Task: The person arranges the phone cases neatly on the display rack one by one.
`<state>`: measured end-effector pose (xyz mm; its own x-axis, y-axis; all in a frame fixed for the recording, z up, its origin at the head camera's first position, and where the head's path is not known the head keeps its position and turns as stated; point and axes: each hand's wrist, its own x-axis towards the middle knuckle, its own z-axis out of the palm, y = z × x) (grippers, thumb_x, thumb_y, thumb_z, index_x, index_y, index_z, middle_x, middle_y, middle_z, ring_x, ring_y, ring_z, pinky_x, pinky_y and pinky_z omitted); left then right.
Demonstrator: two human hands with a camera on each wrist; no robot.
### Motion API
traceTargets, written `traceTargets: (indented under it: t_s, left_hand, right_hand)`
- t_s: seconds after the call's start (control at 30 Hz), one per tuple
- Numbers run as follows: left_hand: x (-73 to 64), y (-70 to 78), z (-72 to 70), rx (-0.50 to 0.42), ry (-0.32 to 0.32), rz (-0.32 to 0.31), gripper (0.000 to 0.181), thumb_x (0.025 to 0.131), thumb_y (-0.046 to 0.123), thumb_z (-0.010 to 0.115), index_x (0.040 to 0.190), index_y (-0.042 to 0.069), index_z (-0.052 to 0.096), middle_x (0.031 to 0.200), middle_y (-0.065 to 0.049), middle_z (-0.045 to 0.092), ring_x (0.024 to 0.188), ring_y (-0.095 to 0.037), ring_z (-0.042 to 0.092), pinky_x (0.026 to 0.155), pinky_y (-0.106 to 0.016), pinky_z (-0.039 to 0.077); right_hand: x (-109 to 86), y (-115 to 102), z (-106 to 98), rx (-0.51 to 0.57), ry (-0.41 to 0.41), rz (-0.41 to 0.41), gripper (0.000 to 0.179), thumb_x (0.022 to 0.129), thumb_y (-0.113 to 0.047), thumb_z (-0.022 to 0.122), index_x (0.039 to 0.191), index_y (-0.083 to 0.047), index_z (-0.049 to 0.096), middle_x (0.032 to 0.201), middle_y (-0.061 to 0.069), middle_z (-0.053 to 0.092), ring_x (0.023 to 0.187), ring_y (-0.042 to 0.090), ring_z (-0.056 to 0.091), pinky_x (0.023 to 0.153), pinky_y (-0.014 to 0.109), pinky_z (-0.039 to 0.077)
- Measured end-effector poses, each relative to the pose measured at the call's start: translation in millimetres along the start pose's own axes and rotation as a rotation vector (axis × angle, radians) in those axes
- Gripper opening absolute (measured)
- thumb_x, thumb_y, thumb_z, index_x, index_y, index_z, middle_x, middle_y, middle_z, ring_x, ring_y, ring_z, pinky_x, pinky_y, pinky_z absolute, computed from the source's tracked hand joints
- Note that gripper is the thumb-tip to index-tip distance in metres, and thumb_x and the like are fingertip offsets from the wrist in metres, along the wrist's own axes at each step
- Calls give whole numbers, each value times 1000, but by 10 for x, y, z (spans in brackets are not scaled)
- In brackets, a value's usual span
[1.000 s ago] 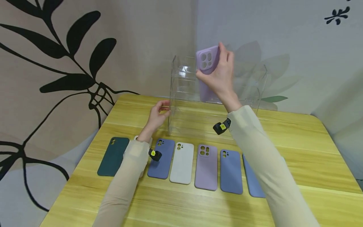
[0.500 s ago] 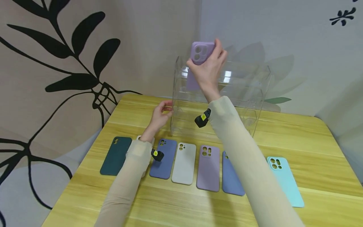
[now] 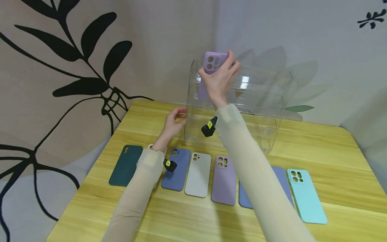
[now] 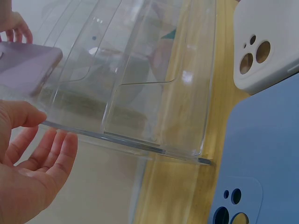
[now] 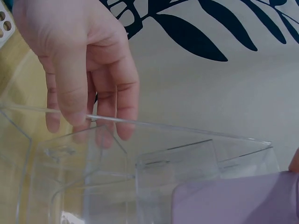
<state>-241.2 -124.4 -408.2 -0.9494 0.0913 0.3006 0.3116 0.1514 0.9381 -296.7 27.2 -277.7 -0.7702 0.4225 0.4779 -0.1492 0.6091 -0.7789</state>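
Note:
My right hand (image 3: pixel 219 79) grips a purple phone case (image 3: pixel 223 57) by its two long edges, thumb on one side and fingers on the other. The case stands nearly upright, camera cutouts at the top, its lower part down at the left end of a clear stepped display rack (image 3: pixel 266 90). My left hand (image 3: pixel 173 126) pinches the rack's left side panel; in the left wrist view the thumb and fingers (image 4: pixel 60 149) lie on either side of its edge. The purple case (image 5: pixel 233 200) also shows in the right wrist view, close beside the rack's inner steps.
In front of the rack lies a row of phone cases: dark green (image 3: pixel 125 166), one mostly under my left wrist, blue (image 3: pixel 178 176), white (image 3: pixel 198 174), purple (image 3: pixel 222 188), two partly behind my right sleeve, and turquoise (image 3: pixel 308 198). A wall stands behind the wooden table (image 3: pixel 320 151).
My right hand has carried the purple case left along the rack to its left end, then slightly down. The turquoise case has come out from behind the sleeve. My left hand keeps its hold.

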Motion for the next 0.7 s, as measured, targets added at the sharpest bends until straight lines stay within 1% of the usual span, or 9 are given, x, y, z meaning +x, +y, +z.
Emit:
traceTargets:
  t_s: [0.1, 0.2, 0.23, 0.3, 0.53, 0.7]
  left_hand:
    - [-37, 125, 8, 3, -12, 6, 37, 82, -20, 52, 118, -17, 49, 119, -31, 51, 102, -43, 53, 89, -43, 45]
    - [-80, 252, 13, 19, -22, 17, 36, 81, -20, 51, 117, -20, 47, 118, -34, 50, 102, -46, 52, 88, -40, 46]
    - [-88, 278, 13, 28, -24, 22, 35, 81, -20, 51, 116, -20, 47, 118, -35, 50, 102, -46, 52, 87, -38, 47]
    - [-91, 286, 12, 39, -23, 27, 34, 82, -19, 51, 116, -20, 47, 117, -34, 50, 101, -46, 52, 86, -36, 47]
    - [10, -1, 3, 39, -20, -2, 36, 84, -15, 53, 120, -12, 50, 120, -27, 52, 102, -38, 54, 83, -31, 48]
    - [20, -38, -4, 33, -17, 6, 35, 84, -15, 54, 119, -12, 51, 119, -25, 54, 101, -37, 55, 85, -33, 48]
  right_hand:
    - [-21, 0, 30, -21, -3, 17, 92, 66, -31, 75, 143, -16, 27, 127, 7, 32, 112, 17, 37, 76, 24, 47]
    - [-46, -2, 56, -49, 0, 11, 92, 66, -33, 75, 142, -16, 26, 130, 7, 31, 112, 17, 37, 73, 26, 50]
    - [-54, -2, 66, -58, 1, 5, 91, 67, -33, 75, 142, -15, 27, 130, 7, 31, 113, 18, 37, 73, 27, 50]
    - [-69, -3, 85, -76, 2, -10, 90, 68, -34, 75, 142, -15, 27, 131, 8, 31, 113, 18, 38, 72, 27, 51]
    - [-109, -5, 126, -116, -16, -52, 89, 69, -33, 74, 141, -13, 26, 130, 9, 32, 113, 21, 39, 72, 31, 50]
    - [-134, -1, 155, -136, -32, -59, 91, 69, -35, 75, 142, -11, 26, 131, 9, 32, 114, 21, 38, 74, 32, 49]
